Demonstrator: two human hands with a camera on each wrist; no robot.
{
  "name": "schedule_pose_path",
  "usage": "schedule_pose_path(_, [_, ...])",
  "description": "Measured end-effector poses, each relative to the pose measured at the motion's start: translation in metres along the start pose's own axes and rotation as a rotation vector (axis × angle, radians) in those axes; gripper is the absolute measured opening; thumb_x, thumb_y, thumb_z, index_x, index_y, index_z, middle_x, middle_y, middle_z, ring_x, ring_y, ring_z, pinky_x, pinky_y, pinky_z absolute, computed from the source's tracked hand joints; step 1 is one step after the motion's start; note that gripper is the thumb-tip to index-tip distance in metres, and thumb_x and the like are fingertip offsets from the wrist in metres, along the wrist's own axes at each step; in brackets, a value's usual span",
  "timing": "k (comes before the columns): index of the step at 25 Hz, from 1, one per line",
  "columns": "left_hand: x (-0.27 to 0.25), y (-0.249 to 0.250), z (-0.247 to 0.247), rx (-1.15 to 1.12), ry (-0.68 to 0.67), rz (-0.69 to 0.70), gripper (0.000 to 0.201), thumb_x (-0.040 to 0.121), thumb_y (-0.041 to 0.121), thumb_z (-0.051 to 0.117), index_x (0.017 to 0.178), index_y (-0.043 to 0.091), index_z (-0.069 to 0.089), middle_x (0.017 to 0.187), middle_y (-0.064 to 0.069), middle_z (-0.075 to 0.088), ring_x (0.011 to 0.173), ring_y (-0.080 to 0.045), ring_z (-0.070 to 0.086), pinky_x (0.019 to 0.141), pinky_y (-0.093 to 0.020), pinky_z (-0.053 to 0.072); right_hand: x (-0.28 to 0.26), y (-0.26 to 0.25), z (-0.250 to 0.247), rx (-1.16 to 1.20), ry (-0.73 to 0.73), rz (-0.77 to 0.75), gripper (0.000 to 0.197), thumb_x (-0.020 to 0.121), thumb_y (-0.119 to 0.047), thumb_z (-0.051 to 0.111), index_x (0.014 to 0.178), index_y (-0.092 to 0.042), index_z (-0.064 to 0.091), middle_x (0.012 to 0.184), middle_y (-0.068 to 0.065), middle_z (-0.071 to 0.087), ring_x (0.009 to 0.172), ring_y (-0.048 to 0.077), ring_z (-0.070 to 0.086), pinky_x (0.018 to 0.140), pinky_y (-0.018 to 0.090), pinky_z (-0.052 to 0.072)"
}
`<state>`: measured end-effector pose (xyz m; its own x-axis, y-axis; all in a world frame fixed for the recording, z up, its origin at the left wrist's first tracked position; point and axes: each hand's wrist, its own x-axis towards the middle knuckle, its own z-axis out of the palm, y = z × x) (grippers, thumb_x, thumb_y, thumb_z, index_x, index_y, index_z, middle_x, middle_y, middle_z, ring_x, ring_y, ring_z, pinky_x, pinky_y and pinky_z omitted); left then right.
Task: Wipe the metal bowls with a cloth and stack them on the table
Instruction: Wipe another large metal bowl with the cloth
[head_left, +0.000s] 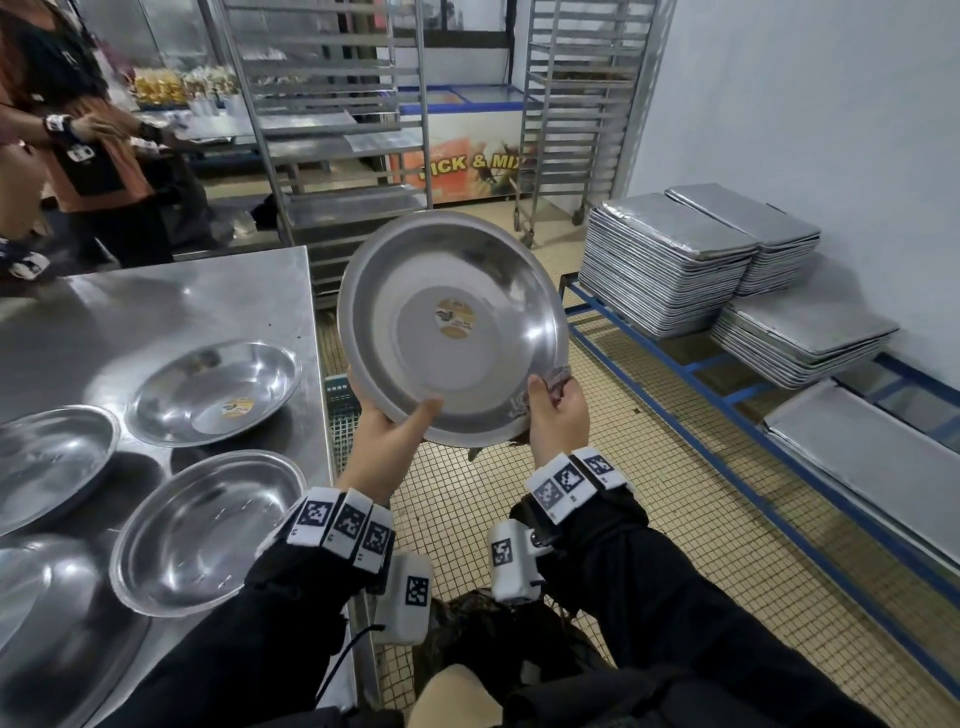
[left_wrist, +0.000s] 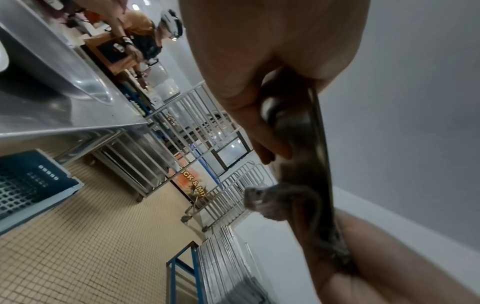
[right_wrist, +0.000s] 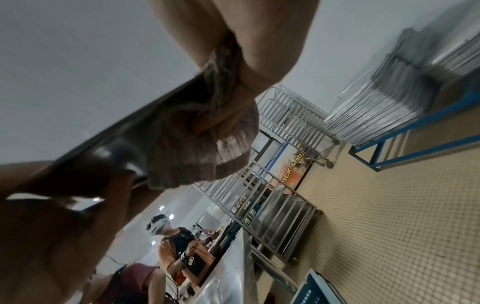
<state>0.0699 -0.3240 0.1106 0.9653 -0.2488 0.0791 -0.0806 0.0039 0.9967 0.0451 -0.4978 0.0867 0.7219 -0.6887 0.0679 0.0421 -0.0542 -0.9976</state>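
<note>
I hold a round metal bowl (head_left: 452, 327) up over the floor, tilted so its inside, with an orange sticker, faces me. My left hand (head_left: 410, 421) grips its lower left rim, thumb inside. My right hand (head_left: 550, 400) pinches a grey cloth (head_left: 557, 375) over the lower right rim. In the left wrist view the bowl's rim (left_wrist: 319, 144) runs edge-on past my left hand (left_wrist: 259, 107), with the cloth (left_wrist: 272, 201) bunched below. In the right wrist view the cloth (right_wrist: 202, 144) hangs folded over the rim (right_wrist: 124, 131) under my right hand (right_wrist: 249, 67). Several other bowls (head_left: 215, 392) (head_left: 208, 530) (head_left: 52, 462) lie singly on the steel table (head_left: 171, 306).
Stacks of metal trays (head_left: 670, 265) sit on a blue rack (head_left: 675, 369) to the right. Tall tray trolleys (head_left: 332, 130) stand behind the table. Another person (head_left: 78, 135) stands at the table's far left. A blue crate (head_left: 340, 410) sits on the tiled floor by the table's edge.
</note>
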Motion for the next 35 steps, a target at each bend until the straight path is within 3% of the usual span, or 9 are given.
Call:
schedule_pose_path(3, [0.001, 0.003, 0.001, -0.065, 0.117, -0.034, 0.033, 0.093, 0.012, 0.059, 0.123, 0.021, 0.048, 0.108, 0.001, 0.063, 0.105, -0.018, 0.062, 0.092, -0.035, 0.053, -0.006, -0.006, 0.002, -0.044, -0.117, 0.016, 0.018, 0.098, -0.033, 0.047, 0.106, -0.017, 0.051, 0.088, -0.012, 0.058, 0.08, 0.0, 0.057, 0.063, 0.013, 0.043])
schedule_pose_path(6, [0.003, 0.006, -0.006, -0.091, 0.204, -0.027, 0.029, 0.096, 0.012, 0.051, 0.122, 0.022, 0.044, 0.101, 0.008, 0.058, 0.094, -0.007, 0.057, 0.071, -0.016, 0.044, -0.011, 0.0, -0.003, -0.116, -0.162, 0.075, 0.024, 0.1, -0.035, 0.04, 0.114, -0.019, 0.051, 0.093, -0.009, 0.056, 0.095, 0.014, 0.059, 0.074, 0.023, 0.045])
schedule_pose_path(9, [0.006, 0.006, -0.013, -0.035, 0.229, -0.025, 0.027, 0.098, 0.014, 0.049, 0.124, 0.022, 0.047, 0.1, 0.01, 0.058, 0.088, -0.003, 0.056, 0.067, -0.015, 0.042, -0.02, 0.007, -0.008, -0.199, -0.102, 0.028, 0.031, 0.1, -0.034, 0.042, 0.129, -0.028, 0.048, 0.093, -0.009, 0.061, 0.088, 0.011, 0.062, 0.067, 0.014, 0.048])
schedule_pose_path(12, [0.01, 0.001, -0.02, 0.014, 0.221, -0.017, 0.028, 0.097, 0.012, 0.049, 0.124, 0.019, 0.051, 0.103, 0.004, 0.062, 0.096, -0.012, 0.06, 0.081, -0.026, 0.049, -0.031, 0.009, 0.0, -0.314, -0.272, -0.203, 0.03, 0.099, -0.036, 0.041, 0.125, -0.026, 0.051, 0.111, -0.002, 0.062, 0.102, 0.014, 0.062, 0.083, 0.025, 0.054])
schedule_pose_path(17, [0.009, 0.001, -0.022, 0.09, 0.167, 0.045, 0.029, 0.101, 0.023, 0.046, 0.127, 0.011, 0.054, 0.106, -0.012, 0.063, 0.093, -0.021, 0.059, 0.086, -0.035, 0.05, -0.065, 0.032, 0.032, -0.717, -0.749, -0.609, 0.053, 0.1, -0.046, 0.019, 0.142, -0.022, 0.039, 0.148, -0.001, 0.04, 0.138, 0.012, 0.031, 0.116, 0.032, 0.021])
schedule_pose_path(19, [0.011, 0.003, -0.027, 0.076, 0.147, 0.061, 0.02, 0.102, 0.027, 0.045, 0.115, 0.022, 0.059, 0.107, -0.012, 0.065, 0.097, -0.029, 0.062, 0.088, -0.041, 0.052, -0.058, 0.046, 0.026, -0.807, -0.725, -0.65, 0.061, 0.098, -0.052, 0.009, 0.143, -0.024, 0.04, 0.149, -0.003, 0.038, 0.139, 0.013, 0.03, 0.115, 0.036, 0.023])
schedule_pose_path(23, [0.01, 0.004, -0.032, 0.064, 0.121, 0.082, 0.016, 0.103, 0.024, 0.042, 0.103, 0.031, 0.057, 0.1, 0.0, 0.065, 0.093, -0.015, 0.063, 0.079, -0.027, 0.052, -0.03, 0.059, 0.004, -1.01, -0.642, -0.611, 0.089, 0.084, -0.063, -0.015, 0.144, -0.024, 0.038, 0.152, -0.003, 0.034, 0.142, 0.017, 0.025, 0.117, 0.037, 0.017])
schedule_pose_path(29, [0.015, 0.001, -0.026, 0.061, 0.167, 0.098, 0.02, 0.103, 0.026, 0.042, 0.116, 0.018, 0.055, 0.102, -0.002, 0.066, 0.095, -0.014, 0.064, 0.079, -0.027, 0.051, -0.063, 0.043, 0.026, -0.726, -0.748, -0.535, 0.05, 0.101, -0.044, 0.019, 0.144, -0.026, 0.037, 0.151, -0.007, 0.034, 0.141, 0.008, 0.022, 0.116, 0.024, 0.009])
schedule_pose_path(35, [0.014, 0.002, -0.025, 0.069, 0.157, 0.07, 0.019, 0.103, 0.024, 0.043, 0.106, 0.022, 0.061, 0.098, -0.002, 0.065, 0.089, -0.015, 0.061, 0.074, -0.022, 0.051, -0.015, 0.049, -0.014, -1.141, -0.622, -0.472, 0.055, 0.098, -0.048, 0.008, 0.15, -0.029, 0.015, 0.159, -0.005, 0.006, 0.144, 0.014, -0.014, 0.118, 0.05, -0.003])
